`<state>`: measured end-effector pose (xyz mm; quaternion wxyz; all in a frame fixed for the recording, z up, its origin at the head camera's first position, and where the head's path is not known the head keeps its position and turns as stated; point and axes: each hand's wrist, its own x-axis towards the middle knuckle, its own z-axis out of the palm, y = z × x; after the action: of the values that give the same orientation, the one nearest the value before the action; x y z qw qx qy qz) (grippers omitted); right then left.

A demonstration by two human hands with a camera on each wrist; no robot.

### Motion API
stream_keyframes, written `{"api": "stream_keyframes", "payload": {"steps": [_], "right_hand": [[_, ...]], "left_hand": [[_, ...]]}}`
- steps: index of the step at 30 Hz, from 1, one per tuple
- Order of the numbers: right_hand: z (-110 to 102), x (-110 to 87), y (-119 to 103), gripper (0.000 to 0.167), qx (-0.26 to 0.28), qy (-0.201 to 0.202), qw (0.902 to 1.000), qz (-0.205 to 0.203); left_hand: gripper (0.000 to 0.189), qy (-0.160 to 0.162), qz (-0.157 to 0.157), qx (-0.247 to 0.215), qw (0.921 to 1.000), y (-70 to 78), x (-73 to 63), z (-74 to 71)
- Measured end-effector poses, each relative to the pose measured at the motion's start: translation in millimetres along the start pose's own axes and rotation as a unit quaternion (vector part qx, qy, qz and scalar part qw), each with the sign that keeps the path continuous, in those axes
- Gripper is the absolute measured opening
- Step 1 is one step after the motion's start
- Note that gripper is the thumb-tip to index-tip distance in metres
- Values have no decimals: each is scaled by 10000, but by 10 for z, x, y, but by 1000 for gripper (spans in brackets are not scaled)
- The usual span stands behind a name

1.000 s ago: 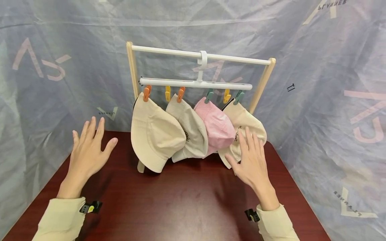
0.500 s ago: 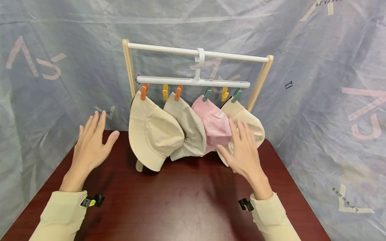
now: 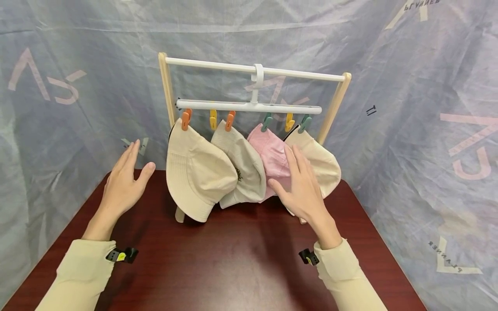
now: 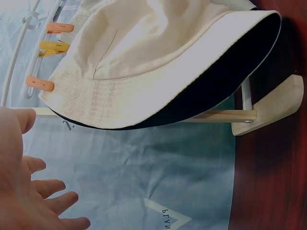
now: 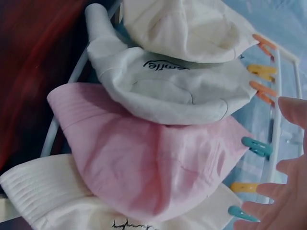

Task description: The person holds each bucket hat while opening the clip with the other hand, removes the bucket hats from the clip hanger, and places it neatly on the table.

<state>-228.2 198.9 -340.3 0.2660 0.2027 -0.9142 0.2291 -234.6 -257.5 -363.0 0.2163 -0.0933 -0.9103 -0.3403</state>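
Note:
Spread and holding nothing, my left hand is raised left of a cream bucket hat. In the left wrist view its fingers lie apart from that hat, whose underside is black. My right hand is likewise open and overlaps a pink bucket hat and another cream hat in the head view. Between the left cream hat and the pink one hangs a pale grey hat with dark lettering. Orange clips hold the left cream and grey hats; green clips hold the other two.
The clips hang from a white hanger, hooked over the white rod of a wooden-sided rack. Yellow clips hang between the hats. The rack stands on a dark red table, with grey cloth behind and beside it.
My right hand has moved left, from in front of the right cream hat to partly over the pink hat. My left hand has shifted slightly right. The hats hang as before.

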Motion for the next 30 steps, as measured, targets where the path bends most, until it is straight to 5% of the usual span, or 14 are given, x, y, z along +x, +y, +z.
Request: {"api": "stream_keyframes", "payload": {"steps": [18,26,30], "right_hand": [[29,243,-203,88,647,-240,9976,61],[86,349,-248,85,1147,-120,9918,-542],[103,369,-265,84,1413,-325,9886,-397]], "left_hand": [[69,272,238,-538,9979,31,92,57],[67,231,190,-748,9968,55,152,84],[66,192,194,-821,9962,64,188,104]]}}
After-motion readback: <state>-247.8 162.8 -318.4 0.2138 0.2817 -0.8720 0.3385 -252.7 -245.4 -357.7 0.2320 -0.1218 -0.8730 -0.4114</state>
